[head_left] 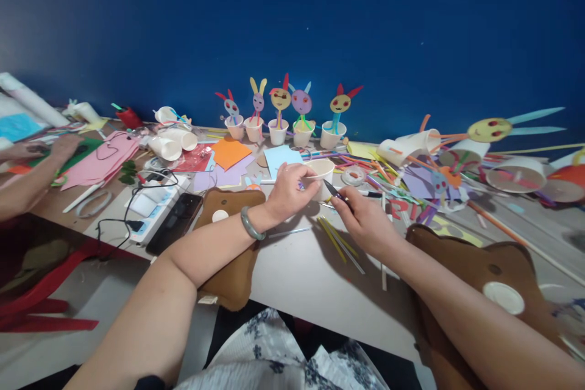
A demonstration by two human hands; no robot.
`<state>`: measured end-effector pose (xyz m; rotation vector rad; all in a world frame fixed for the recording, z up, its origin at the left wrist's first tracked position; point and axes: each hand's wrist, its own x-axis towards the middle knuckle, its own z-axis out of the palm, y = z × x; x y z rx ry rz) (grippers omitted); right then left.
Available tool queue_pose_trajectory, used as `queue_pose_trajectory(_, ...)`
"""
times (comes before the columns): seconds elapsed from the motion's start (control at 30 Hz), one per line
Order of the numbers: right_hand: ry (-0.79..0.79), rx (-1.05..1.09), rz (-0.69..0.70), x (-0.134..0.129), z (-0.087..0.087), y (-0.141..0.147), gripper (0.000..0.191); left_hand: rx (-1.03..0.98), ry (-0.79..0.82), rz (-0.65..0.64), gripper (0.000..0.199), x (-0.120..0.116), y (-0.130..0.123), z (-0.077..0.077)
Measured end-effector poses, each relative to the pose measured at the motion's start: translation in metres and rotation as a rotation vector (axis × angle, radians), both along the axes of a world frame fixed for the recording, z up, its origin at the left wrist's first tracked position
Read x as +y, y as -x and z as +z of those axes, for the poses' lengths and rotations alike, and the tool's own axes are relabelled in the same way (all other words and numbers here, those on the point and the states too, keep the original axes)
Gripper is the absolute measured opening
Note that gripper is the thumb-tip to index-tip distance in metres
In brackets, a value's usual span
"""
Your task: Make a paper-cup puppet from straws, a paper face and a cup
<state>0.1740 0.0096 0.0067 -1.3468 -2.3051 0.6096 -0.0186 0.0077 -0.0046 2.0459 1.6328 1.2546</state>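
My left hand (292, 191), with a bangle on the wrist, grips a white paper cup (323, 169) by its left side, the cup's opening facing up. My right hand (361, 212) is closed round a dark-handled pointed tool (333, 189), which looks like a knife or scissors. Its tip points at the cup's right side; whether it touches the cup I cannot tell. Below the hands, thin yellow and white sticks (340, 242) lie on the grey tabletop (315, 292).
Several cups with paper-faced figures (278, 128) stand by the blue wall. Coloured paper (231, 153), a power strip (153, 213), a phone (176, 222) and brown cushions (231, 280) lie around. Another person's hands (64, 149) work at the far left.
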Motion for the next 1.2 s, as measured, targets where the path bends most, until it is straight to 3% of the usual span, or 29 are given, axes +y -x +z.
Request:
queue_pose_trajectory(0.23,-0.054,-0.126,-0.009,-0.001,0.001,-0.001,0.023,0.033,0.000,-0.004,0.006,0.000,-0.001,0.001)
queue_pose_trajectory(0.57,-0.207,-0.482,-0.030,-0.007,0.006,0.000,0.029,0.103,0.021,-0.032,0.009,-0.003,-0.001,0.002)
queue_pose_trajectory(0.93,-0.410,-0.657,-0.036,-0.010,-0.005,-0.002,0.030,0.150,0.030,-0.041,0.014,-0.003,0.000,0.005)
queue_pose_trajectory(1.2,-0.209,-0.507,0.004,-0.005,0.005,0.001,0.030,0.176,0.036,-0.035,0.012,-0.003,-0.001,0.003)
